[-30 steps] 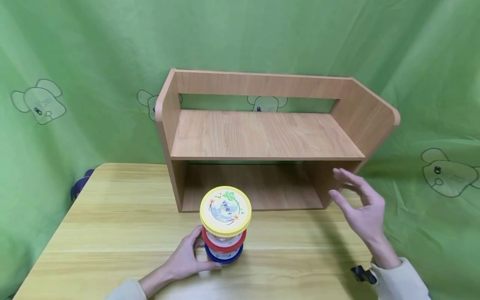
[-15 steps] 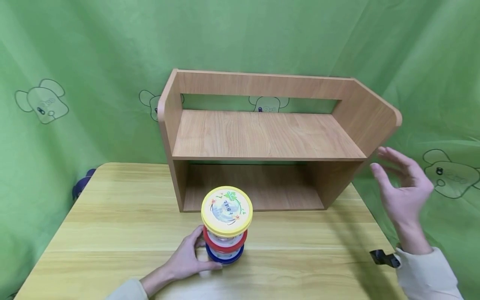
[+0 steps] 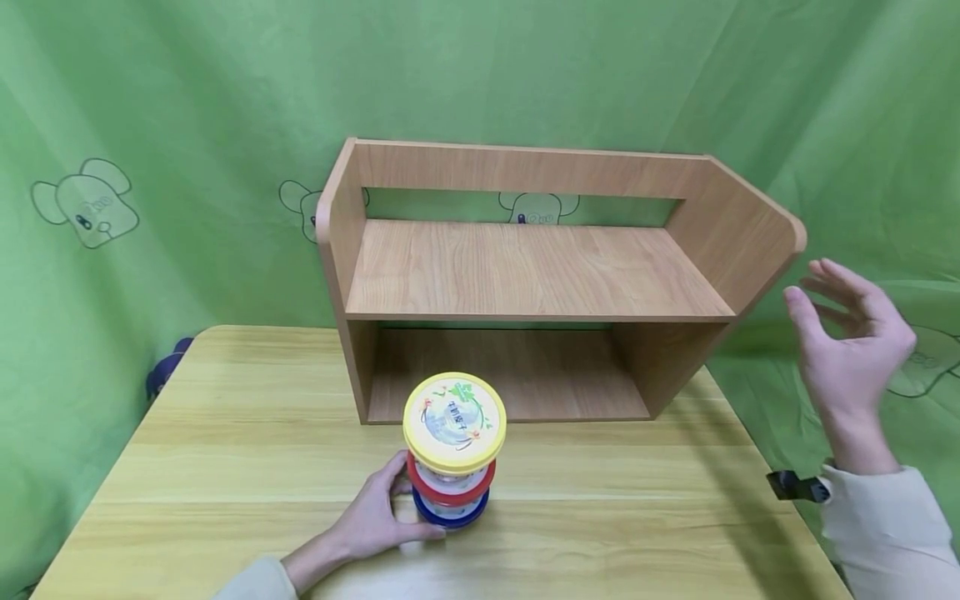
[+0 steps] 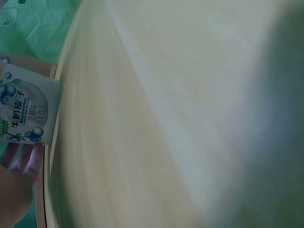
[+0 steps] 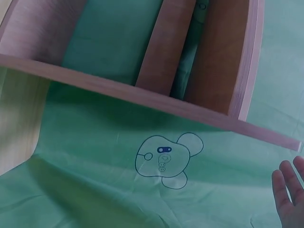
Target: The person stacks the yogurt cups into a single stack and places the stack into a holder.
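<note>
Three round tubs stand stacked on the wooden table (image 3: 262,475). On top is the yellow-lidded tub (image 3: 454,423). Under it comes the red-lidded tub (image 3: 450,486), and the blue-lidded tub (image 3: 452,519) is lowest, its body mostly hidden. My left hand (image 3: 367,517) holds the lowest tub from its left, thumb at the front and fingers behind. A blueberry-printed tub side (image 4: 26,107) shows in the left wrist view, with fingers (image 4: 29,161) against it. Raised beyond the table's right side, my right hand (image 3: 855,350) holds nothing, its fingers loosely bent.
A two-level wooden shelf (image 3: 536,271) stands on the table behind the tubs, its right side panel (image 3: 738,233) close to my right hand. A green cloth (image 3: 187,108) with animal drawings hangs behind. Something dark purple (image 3: 165,368) shows past the table's left edge.
My right hand has moved right and upward, from beside the shelf's lower right corner to beyond its right panel. My left hand and the stacked tubs have stayed in place.
</note>
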`<state>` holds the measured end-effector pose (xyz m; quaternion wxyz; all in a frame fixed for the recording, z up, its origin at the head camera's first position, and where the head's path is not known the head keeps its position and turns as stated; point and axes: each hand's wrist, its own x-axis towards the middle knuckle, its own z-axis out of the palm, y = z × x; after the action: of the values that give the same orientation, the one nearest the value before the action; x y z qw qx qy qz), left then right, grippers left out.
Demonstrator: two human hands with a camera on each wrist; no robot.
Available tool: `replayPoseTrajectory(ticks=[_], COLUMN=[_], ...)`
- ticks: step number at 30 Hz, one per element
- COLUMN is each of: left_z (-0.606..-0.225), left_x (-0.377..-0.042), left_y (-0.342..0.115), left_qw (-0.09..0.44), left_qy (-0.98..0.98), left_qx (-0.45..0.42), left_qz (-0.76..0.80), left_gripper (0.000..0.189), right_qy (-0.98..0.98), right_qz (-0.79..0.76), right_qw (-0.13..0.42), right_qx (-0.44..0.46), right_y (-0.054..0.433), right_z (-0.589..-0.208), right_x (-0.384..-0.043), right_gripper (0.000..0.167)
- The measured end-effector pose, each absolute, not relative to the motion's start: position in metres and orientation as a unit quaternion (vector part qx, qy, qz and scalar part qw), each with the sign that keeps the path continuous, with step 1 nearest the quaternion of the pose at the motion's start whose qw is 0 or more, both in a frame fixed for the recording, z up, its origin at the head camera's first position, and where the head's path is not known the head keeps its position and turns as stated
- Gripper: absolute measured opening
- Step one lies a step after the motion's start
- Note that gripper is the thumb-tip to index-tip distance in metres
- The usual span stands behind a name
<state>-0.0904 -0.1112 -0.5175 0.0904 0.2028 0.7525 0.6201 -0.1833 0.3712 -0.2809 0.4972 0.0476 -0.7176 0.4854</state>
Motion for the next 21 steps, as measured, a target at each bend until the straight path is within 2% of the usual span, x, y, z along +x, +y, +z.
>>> replayPoseTrajectory(ticks=[5, 21], left_z=[-0.517, -0.519], left_x=[-0.091, -0.091], left_y=[-0.111, -0.111], left_qw=[0.09, 0.084], left_qy=[0.75, 0.751], left_qx=[0.206, 0.211], left_qz=[0.622, 0.619], left_gripper=[0.089, 0.088], right_qy=[-0.75, -0.775], right_qz=[0.45, 0.421], right_qw=[0.485, 0.472], right_qx=[-0.004, -0.001], right_y=[0.376, 0.386], right_z=[-0.273, -0.264], right_x=[-0.19, -0.217], right_gripper=[0.035, 0.036])
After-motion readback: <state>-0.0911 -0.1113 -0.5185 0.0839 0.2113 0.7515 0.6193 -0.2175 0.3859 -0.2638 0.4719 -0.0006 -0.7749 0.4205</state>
